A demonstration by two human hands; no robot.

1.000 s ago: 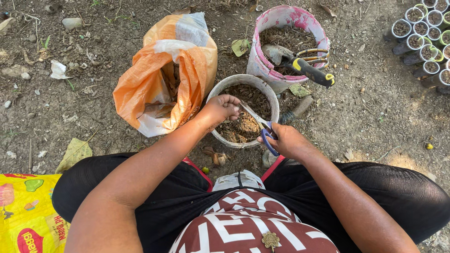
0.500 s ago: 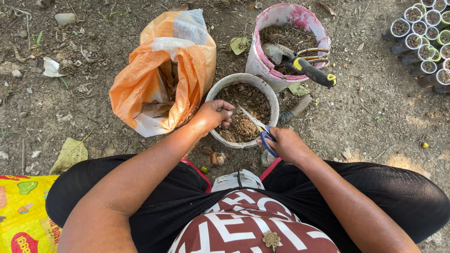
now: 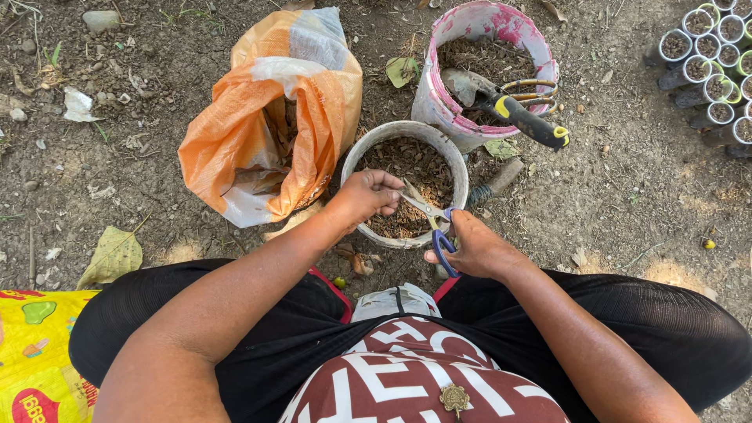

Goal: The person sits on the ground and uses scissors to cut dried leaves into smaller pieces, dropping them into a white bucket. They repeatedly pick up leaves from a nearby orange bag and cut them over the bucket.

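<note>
Head camera looks straight down on you sitting on bare ground, with the scissors [image 3: 431, 223] in your right hand [image 3: 478, 251] and something small pinched in your left hand [image 3: 368, 194]. Both meet over the near rim of the grey bucket [image 3: 368, 145], which stands on the ground just in front of your knees and holds dry brown plant litter.

The scissors are light, stiff and sharp at the tip; their blue loops are the place to hold them, and your right grip is closed through those loops, with the blades parted and pointing toward your left hand. Keep your fingertips clear of that gap. What the left grip holds is too small to tell, though it looks like a dry leaf or stalk: likely very light, brittle, and prone to crumble if squeezed hard. The left grip is closed on it with the fingers curled down into the bucket.

Your left forearm reaches forward from the lower left, wrist bent down. Your right forearm comes in from the lower right, with the hand resting low near the bucket's near-right rim.

Just left of the bucket lies an orange sack [image 3: 274, 117], open and sagging. Beyond the bucket stands a pink bucket [image 3: 439, 86] with a trowel [image 3: 509, 110] laid across its rim.
</note>
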